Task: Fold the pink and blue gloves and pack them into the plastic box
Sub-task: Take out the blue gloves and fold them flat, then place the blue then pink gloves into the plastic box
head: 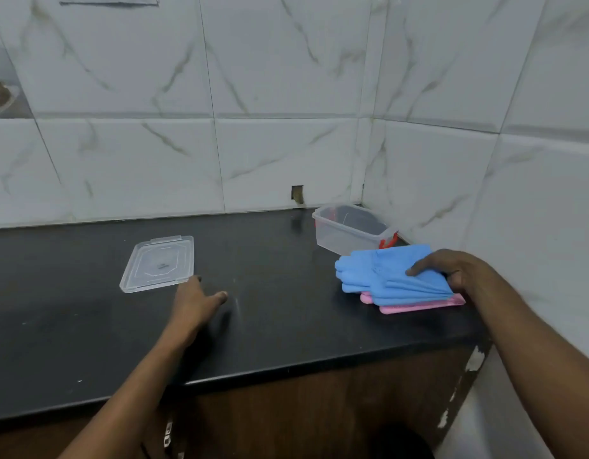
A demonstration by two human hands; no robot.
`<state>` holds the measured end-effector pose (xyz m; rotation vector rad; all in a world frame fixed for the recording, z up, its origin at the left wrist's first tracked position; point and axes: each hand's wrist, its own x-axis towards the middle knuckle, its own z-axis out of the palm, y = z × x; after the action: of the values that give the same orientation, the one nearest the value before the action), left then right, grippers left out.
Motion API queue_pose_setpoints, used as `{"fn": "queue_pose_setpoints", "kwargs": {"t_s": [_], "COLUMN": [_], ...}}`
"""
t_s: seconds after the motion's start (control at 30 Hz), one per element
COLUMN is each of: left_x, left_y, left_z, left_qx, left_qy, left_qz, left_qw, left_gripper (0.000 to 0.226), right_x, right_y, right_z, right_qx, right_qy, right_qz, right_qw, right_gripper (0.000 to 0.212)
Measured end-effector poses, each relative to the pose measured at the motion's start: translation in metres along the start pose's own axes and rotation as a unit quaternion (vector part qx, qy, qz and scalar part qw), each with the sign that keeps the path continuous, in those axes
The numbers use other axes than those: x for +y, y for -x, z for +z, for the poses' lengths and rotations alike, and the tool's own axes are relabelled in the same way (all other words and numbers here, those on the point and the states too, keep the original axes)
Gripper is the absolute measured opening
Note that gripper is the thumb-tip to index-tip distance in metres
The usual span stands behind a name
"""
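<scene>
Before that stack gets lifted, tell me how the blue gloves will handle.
Probably floppy: the blue gloves bunch into pleats where the right hand pinches them. Likely light, since one pinch gathers them. They may slide off the pink gloves beneath, being only loosely stacked.

At right of the frame, blue gloves [386, 273] over pink gloves [419, 307], clear plastic box [336, 238] with red clasp [390, 239]; clear lid [157, 263] centre left on black counter [280, 309]; white tiles [127, 160] veined grey-gold above, dark brown cabinet front [319, 409] below.
</scene>
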<state>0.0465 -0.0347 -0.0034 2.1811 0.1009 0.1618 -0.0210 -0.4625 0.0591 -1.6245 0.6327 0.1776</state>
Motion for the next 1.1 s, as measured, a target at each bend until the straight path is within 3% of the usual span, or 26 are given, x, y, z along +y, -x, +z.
{"fn": "queue_pose_setpoints", "kwargs": {"t_s": [0.07,0.2,0.33,0.47,0.6,0.7,0.77,0.87,0.97,1.1], "left_x": [0.002,-0.001,-0.004,-0.001,0.004,0.003,0.0,-0.016,-0.009,-0.01], "left_y": [-0.001,-0.007,-0.01,-0.014,-0.027,-0.035,-0.039,-0.05,-0.039,-0.044], "left_z": [0.003,0.004,0.006,0.005,0.002,0.001,0.001,0.001,-0.011,-0.02], "left_qx": [-0.001,-0.003,0.002,-0.017,-0.039,-0.038,-0.035,-0.036,-0.035,-0.009], "left_qy": [-0.014,-0.033,-0.044,-0.052,-0.038,-0.011,0.009,0.047,0.067,0.061], "left_qz": [-0.001,0.003,0.006,-0.001,-0.03,-0.046,-0.043,-0.035,-0.038,-0.023], "left_qw": [1.0,0.999,0.999,0.999,0.998,0.998,0.998,0.998,0.996,0.998], "left_gripper": [0.054,0.059,0.059,0.06,0.061,0.067,0.07,0.077,0.055,0.023], "right_x": [0.002,-0.005,-0.004,-0.022,-0.044,-0.063,-0.071,-0.074,-0.078,-0.085], "right_y": [-0.003,-0.012,-0.025,-0.028,-0.041,-0.051,-0.058,-0.07,-0.076,-0.066], "right_z": [-0.001,-0.005,0.004,0.012,0.03,0.064,0.089,0.113,0.127,0.158], "right_qx": [0.021,0.056,0.176,0.206,0.29,0.268,0.242,0.203,0.219,0.219], "right_qy": [0.016,0.021,0.241,0.374,0.409,0.411,0.469,0.597,0.63,0.614], "right_qz": [0.009,-0.045,-0.035,-0.055,-0.269,-0.363,-0.335,-0.272,-0.269,-0.372], "right_qw": [1.0,0.997,0.954,0.903,0.822,0.792,0.78,0.727,0.694,0.661], "right_gripper": [0.036,0.046,0.057,0.06,0.049,0.033,0.033,0.031,0.028,0.022]}}
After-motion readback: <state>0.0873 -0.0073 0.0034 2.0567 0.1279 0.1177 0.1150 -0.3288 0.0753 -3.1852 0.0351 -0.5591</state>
